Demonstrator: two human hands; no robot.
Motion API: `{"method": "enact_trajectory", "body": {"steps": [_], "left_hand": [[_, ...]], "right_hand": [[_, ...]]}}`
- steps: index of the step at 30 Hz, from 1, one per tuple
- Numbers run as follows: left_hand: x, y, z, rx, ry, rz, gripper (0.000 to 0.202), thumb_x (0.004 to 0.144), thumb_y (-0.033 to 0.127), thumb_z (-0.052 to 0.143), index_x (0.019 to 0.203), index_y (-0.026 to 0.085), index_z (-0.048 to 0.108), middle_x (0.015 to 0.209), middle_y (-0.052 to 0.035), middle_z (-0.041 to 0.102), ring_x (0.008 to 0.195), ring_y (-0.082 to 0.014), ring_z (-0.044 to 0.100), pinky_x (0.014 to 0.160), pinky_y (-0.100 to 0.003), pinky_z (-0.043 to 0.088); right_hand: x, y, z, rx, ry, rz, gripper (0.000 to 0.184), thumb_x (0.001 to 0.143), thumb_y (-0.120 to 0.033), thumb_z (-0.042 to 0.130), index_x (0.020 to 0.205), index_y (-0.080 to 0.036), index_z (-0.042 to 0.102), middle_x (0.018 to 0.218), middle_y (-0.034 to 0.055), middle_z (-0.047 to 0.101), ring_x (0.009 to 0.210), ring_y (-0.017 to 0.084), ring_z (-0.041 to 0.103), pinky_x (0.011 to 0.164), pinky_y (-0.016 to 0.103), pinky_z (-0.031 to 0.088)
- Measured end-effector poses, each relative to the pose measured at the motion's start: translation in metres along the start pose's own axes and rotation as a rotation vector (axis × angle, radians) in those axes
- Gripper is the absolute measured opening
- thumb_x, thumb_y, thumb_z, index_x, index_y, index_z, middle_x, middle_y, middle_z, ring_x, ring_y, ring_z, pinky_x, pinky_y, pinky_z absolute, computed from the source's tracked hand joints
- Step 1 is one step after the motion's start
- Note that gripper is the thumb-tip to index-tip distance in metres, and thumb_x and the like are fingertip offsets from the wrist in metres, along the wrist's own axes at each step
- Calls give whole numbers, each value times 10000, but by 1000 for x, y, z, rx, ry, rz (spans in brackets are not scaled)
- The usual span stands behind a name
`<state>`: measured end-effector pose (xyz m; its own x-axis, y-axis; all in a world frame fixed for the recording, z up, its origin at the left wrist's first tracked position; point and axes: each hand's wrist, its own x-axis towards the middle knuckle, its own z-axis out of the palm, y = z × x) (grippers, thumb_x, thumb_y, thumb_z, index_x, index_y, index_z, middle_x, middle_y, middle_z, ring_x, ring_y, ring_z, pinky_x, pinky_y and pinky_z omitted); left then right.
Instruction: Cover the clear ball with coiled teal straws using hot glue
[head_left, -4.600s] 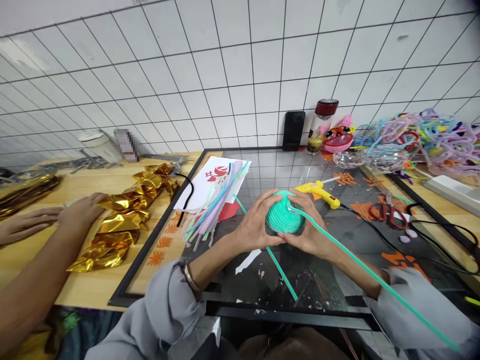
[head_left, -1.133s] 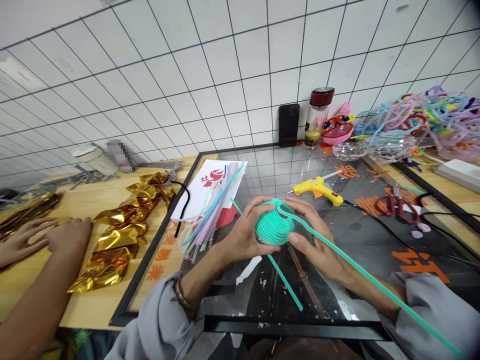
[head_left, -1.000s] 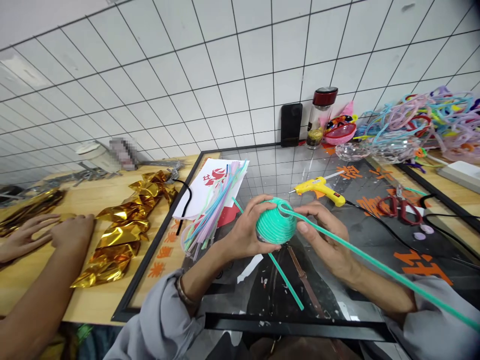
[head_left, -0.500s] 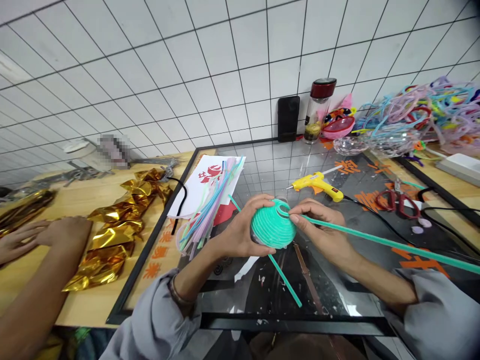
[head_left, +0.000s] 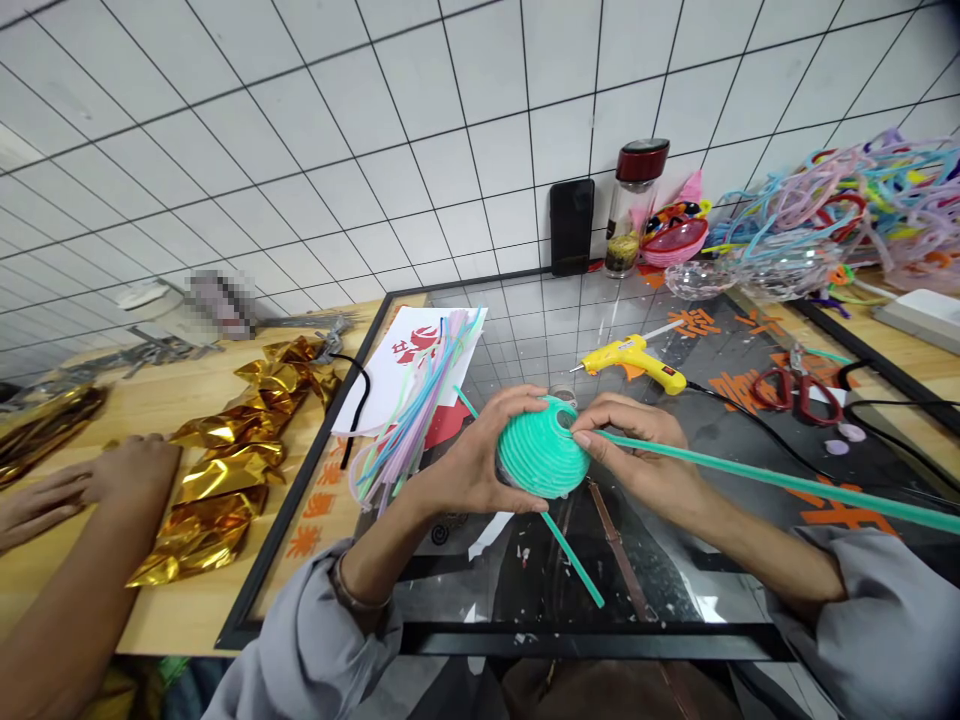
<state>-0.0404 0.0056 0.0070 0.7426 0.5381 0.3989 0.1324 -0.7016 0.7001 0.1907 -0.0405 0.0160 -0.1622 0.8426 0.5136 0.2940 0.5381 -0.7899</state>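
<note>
My left hand [head_left: 491, 450] is wrapped round the left side of a ball [head_left: 541, 460] coiled in rows of green pipe cleaner, holding it above the dark glass tabletop. A small round gap shows at the top of the coil. With thumb and forefinger, my right hand [head_left: 634, 440] pinches a green pipe cleaner [head_left: 750, 473] against the ball's upper right edge. Its long free end stretches off to the right. Another green pipe cleaner [head_left: 574, 560] lies on the glass under the ball, partly hidden by it.
A yellow glue gun [head_left: 634, 362] lies behind my right hand, with red scissors [head_left: 796, 393] farther right. Pipe cleaners [head_left: 424, 400] rest on white paper [head_left: 367, 395]. A phone [head_left: 571, 228] and bottle [head_left: 634, 210] stand by the wall. Another person's hands [head_left: 127, 475] are beside gold foil [head_left: 225, 490].
The pipe cleaner now lies closer against the coil by the top gap, where a loose loop stood before. My right hand stays pinched at the edge; the view has shifted slightly.
</note>
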Motion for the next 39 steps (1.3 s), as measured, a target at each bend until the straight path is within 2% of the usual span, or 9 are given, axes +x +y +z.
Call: {"method": "enact_trajectory", "body": {"steps": [6, 12, 15, 17, 21, 25, 29, 39], "left_hand": [[2, 6, -1, 49, -4, 29, 902, 713, 434, 873, 1455, 320, 373, 1437, -128, 466, 1396, -363, 426, 1176, -602, 370], [2, 16, -3, 192, -49, -4, 1008, 685, 488, 876, 1503, 295, 319, 1426, -153, 458, 1353, -365, 442, 1143, -579, 415], [2, 22, -4, 206, -88, -24, 990, 732, 483, 819, 1533, 270, 278, 1511, -168, 387, 1417, -385, 387, 1175, -589, 371], [2, 24, -4, 208, -99, 7, 936, 771, 438, 765, 1542, 267, 262, 1534, -160, 394, 1429, -383, 385, 1200, -598, 325], [5, 24, -3, 201, -79, 22, 915, 751, 410, 751, 1523, 249, 287, 1480, -153, 475, 1366, -370, 453, 1194, -598, 329], [6, 26, -4, 194, -82, -14, 883, 710, 377, 767, 1476, 240, 351, 1452, -146, 488, 1351, -363, 456, 1177, -584, 353], [6, 27, -3, 190, -62, 7, 843, 678, 326, 785, 1422, 247, 397, 1402, -133, 515, 1345, -356, 461, 1162, -556, 379], [11, 23, 1, 235, 10, 53, 820, 657, 223, 727, 1407, 256, 396, 1366, -132, 536, 1315, -367, 494, 1148, -587, 377]], "right_hand": [[0, -2, 0, -5, -29, -17, 117, 910, -195, 657, 799, -200, 693, 755, -10, 657, 691, 119, 614, 634, 239, 476], [-1, -2, -2, -21, -53, -38, 120, 924, -200, 649, 814, -207, 697, 767, -15, 659, 703, 115, 615, 649, 232, 472], [-1, 0, -3, -33, -60, -29, 119, 921, -195, 653, 812, -206, 700, 768, -15, 658, 701, 110, 619, 644, 222, 470], [0, 2, -4, -31, -61, -30, 115, 917, -193, 658, 812, -207, 703, 766, -16, 659, 698, 110, 620, 641, 219, 472], [1, 3, -5, -19, -80, -26, 108, 912, -192, 663, 817, -213, 711, 766, -16, 659, 696, 112, 620, 638, 219, 478], [1, 1, -5, -12, -92, -19, 112, 915, -200, 661, 817, -215, 713, 774, -10, 665, 709, 118, 628, 651, 226, 486], [1, -1, -5, -4, -94, -4, 119, 916, -232, 664, 809, -218, 713, 767, -3, 663, 700, 132, 628, 636, 244, 491], [2, -1, -7, 54, -96, 27, 103, 899, -286, 689, 822, -219, 690, 772, 0, 637, 701, 137, 604, 634, 258, 473]]}}
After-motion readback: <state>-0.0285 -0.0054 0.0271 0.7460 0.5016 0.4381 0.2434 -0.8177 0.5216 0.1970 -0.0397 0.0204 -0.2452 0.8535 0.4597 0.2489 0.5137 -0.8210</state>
